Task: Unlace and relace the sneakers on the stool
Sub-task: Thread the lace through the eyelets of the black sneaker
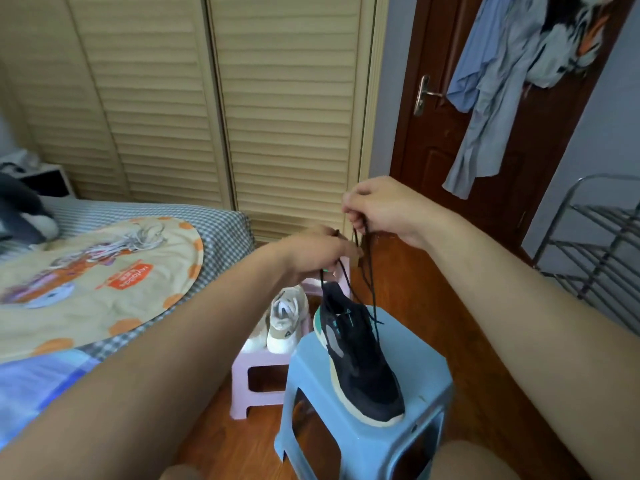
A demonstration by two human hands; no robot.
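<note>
Sneaker [360, 358], black, on blue stool [426, 375]: left hand [322, 251] and right hand [377, 206] each pinch a raised lace [372, 292] end; likely relacing, next eyelet needs threading.

- A black sneaker [360, 358] with a pale sole and teal accents sits on a light blue plastic stool [426, 375], toe toward the camera.
- The right hand [377, 209] is raised above the shoe, fingers curled round a black lace [370, 271] that runs down to the sneaker.
- The left hand [311, 254], lower and just beside the right, pinches another strand of the lace.
- Behind, a beige-and-white sneaker [285, 320] rests on a pink stool [256, 372].
- A bed [221, 230] with a checked cover lies at left; louvred wardrobe doors [207, 98] stand behind.
</note>
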